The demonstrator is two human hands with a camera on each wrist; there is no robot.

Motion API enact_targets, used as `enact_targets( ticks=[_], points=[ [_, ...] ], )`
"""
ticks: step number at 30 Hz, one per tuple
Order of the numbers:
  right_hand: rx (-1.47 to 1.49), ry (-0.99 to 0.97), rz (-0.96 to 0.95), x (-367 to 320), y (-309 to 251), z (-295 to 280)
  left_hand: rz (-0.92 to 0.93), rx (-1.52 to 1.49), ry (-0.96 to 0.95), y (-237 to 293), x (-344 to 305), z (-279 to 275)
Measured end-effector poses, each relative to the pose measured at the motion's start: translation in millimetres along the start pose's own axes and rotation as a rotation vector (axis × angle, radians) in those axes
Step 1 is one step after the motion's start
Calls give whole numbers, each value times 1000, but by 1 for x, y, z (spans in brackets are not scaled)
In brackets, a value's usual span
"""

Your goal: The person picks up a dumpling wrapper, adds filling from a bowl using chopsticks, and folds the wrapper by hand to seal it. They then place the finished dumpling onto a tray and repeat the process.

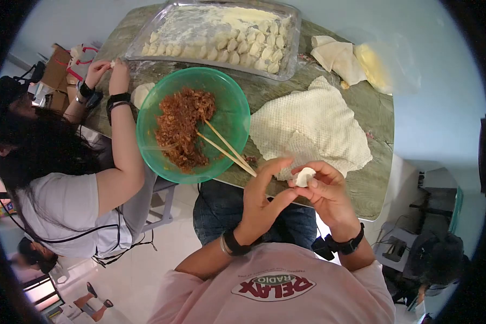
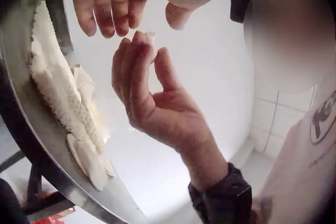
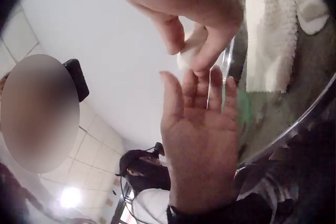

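A small white dumpling (image 1: 304, 177) is pinched between the thumb and fingers of my right hand (image 1: 329, 195), in front of my chest near the table edge. My left hand (image 1: 260, 197) is beside it, thumb spread and fingers extended, with fingertips close to the dumpling. In the right wrist view the left palm (image 3: 202, 134) faces up with nothing in it, just below the pinched dumpling (image 3: 190, 50). A green bowl (image 1: 236, 102) of brown minced filling (image 1: 183, 127) with two chopsticks (image 1: 227, 148) sits left of my hands. Behind them lies a cream textured cloth (image 1: 318, 121).
At the back, a metal tray (image 1: 213, 63) holds rows of dumplings and loose flour. Stacked wrappers (image 1: 337, 59) and a plastic bag (image 1: 380, 67) lie at the back right. Another person (image 1: 65, 173) sits on the left, hands over the table (image 1: 370, 194).
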State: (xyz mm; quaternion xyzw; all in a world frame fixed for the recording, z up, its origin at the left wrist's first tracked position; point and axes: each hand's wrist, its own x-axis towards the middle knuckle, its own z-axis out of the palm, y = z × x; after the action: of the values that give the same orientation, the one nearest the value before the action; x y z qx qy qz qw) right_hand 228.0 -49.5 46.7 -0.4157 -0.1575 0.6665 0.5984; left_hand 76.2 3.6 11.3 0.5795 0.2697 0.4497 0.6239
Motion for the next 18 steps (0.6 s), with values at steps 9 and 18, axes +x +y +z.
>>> enact_targets(
  ticks=[9, 18],
  points=[
    [-291, 116, -213, 12, 4, 11, 106, 287, 162, -4, 15, 3],
    [-527, 125, -71, 14, -34, 4, 136, 231, 42, -10, 25, -2]
  ],
)
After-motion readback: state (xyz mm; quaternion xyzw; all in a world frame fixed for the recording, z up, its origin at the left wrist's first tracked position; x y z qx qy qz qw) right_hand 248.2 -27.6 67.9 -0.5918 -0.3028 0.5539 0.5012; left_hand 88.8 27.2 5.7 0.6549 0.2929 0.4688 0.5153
